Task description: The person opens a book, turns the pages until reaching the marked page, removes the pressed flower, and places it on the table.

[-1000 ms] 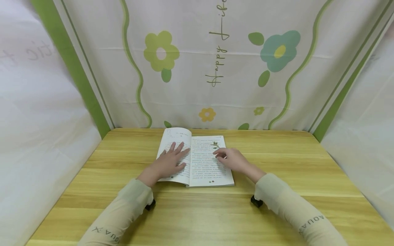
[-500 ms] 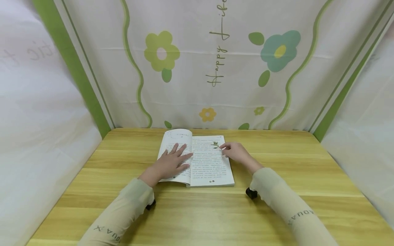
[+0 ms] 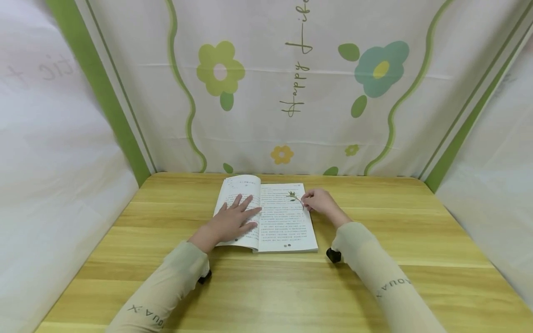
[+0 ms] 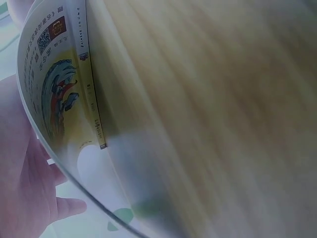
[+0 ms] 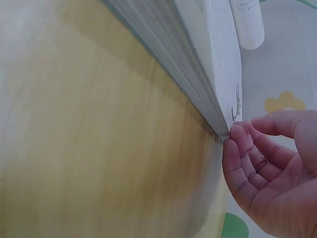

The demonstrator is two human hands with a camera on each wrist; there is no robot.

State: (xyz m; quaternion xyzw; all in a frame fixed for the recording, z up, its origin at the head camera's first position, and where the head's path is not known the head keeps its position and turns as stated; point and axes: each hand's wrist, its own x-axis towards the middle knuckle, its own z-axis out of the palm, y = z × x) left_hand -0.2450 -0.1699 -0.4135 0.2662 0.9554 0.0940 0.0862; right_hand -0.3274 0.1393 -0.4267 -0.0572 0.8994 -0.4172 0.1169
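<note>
An open book [image 3: 285, 226] lies on the wooden table, its left page curving up from the spine. On the left page my left hand [image 3: 235, 223] rests with fingers spread; in the left wrist view part of this hand [image 4: 25, 168] shows past the curved cover. A small sprig [image 3: 292, 195] with green leaves and a thin reddish stem lies near the right page's upper right. My right hand [image 3: 322, 203] pinches the stem with thumb and forefinger at the page's edge. Its other fingers [image 5: 247, 173] curl beside the book's corner in the right wrist view.
The wooden table [image 3: 266, 286] extends around the book. Behind it hangs a white curtain [image 3: 258, 120] printed with flowers, and more white cloth stands at both sides. A black wrist device [image 3: 333, 255] sits under the right sleeve.
My right hand has moved from over the right page outward to its right edge, with fingertips on the stem, whose lower end now shows. My left hand has shifted very little.
</note>
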